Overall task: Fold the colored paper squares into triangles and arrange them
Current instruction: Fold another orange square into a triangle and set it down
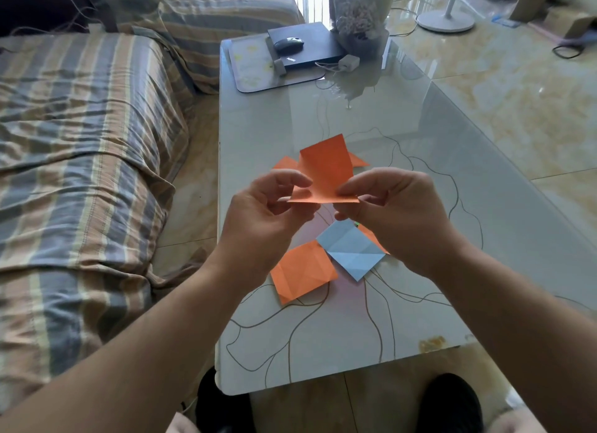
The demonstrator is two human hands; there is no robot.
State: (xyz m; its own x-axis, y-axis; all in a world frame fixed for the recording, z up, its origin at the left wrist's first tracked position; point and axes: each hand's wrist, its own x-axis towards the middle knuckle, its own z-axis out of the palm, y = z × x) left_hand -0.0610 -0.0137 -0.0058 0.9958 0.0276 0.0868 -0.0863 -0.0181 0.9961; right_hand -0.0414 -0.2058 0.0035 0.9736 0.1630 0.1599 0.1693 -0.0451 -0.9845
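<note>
I hold an orange paper square (326,170) in the air above the glass table (452,206). My left hand (265,213) pinches its lower left edge and my right hand (394,213) pinches its lower right corner. Behind it, more orange paper (286,163) lies flat on the table, mostly hidden. Nearer to me lie a creased orange square (302,271) and a creased light blue square (350,250) side by side. Another orange piece (371,237) pokes out from under my right hand.
A black laptop (310,44) with a mouse (288,43) on it, a mat (252,70), a white charger (348,62) and a wrapped plant (358,15) stand at the table's far end. A striped sofa (80,158) runs along the left. A fan base (445,20) stands on the floor at the right.
</note>
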